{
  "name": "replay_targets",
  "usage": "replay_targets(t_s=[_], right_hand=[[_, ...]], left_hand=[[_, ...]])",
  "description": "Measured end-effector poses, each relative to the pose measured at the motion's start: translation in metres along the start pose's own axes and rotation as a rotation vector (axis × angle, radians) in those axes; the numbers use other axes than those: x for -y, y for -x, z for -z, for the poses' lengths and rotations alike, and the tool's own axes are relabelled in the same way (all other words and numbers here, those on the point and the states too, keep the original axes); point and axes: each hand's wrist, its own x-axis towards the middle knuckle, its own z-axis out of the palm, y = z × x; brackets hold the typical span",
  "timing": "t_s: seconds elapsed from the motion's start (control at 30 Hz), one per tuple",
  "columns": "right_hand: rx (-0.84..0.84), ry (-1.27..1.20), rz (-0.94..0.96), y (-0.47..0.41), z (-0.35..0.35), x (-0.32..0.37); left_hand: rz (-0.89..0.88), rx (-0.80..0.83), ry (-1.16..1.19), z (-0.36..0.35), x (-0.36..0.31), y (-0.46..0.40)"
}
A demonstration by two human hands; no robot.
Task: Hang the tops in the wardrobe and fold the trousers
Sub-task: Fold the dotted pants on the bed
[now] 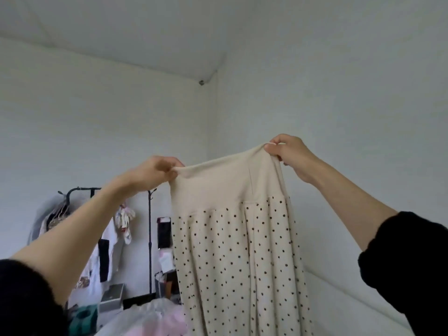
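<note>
Overhead, the left hand (157, 169) and right hand (289, 154) each have a closed grip on the plain waistband of the cream dotted trousers (238, 251), pinching its two ends; the cloth hangs straight down between and below them, with a clothes rack (150, 238) beyond the left forearm

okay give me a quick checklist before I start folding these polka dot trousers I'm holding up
1. Left hand pinches one waistband corner: ok.
2. Right hand pinches the other corner: ok.
3. Waistband spread fairly flat between the hands: ok.
4. Polka dot trousers hanging straight, legs untwisted: cannot tell, hems out of frame.
5. Flat spot to fold on: cannot tell, only a heap of pale clothes shows below.
</note>
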Motion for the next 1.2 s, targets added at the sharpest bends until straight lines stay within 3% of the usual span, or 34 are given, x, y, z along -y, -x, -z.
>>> replay_targets(t_s=[0.2,0.3,0.37,0.53,0.7,0.8,0.93,1.03,1.2], right_hand=[[0.214,0.024,-0.034,0.053,-0.036,-0.044],[0.311,0.182,-0.040,0.086,-0.058,-0.072],[0.376,0.273,-0.007,0.108,-0.074,-0.091],[0.462,0.383,0.051,0.151,-0.105,-0.118],[0.465,0.407,0.043,0.168,-0.110,-0.140],[0.501,0.477,0.013,0.172,-0.097,-0.156],[0.607,0.546,-0.097,0.187,-0.079,-0.187],[0.653,0.625,-0.155,0.195,-0.067,-0.207],[0.728,0.758,-0.153,0.202,-0.056,-0.227]], left_hand=[[0.267,0.239,0.065,-0.075,0.055,0.072],[0.336,0.455,0.050,-0.119,0.080,0.112],[0.372,0.509,0.098,-0.147,0.093,0.136],[0.359,0.417,0.332,-0.217,0.083,0.182],[0.417,0.098,0.235,-0.259,0.081,0.199],[0.483,0.037,0.165,-0.251,0.094,0.201],[0.480,0.013,0.080,-0.233,0.114,0.195],[0.434,0.022,0.154,-0.218,0.124,0.191],[0.333,0.247,0.084,-0.209,0.131,0.199]])
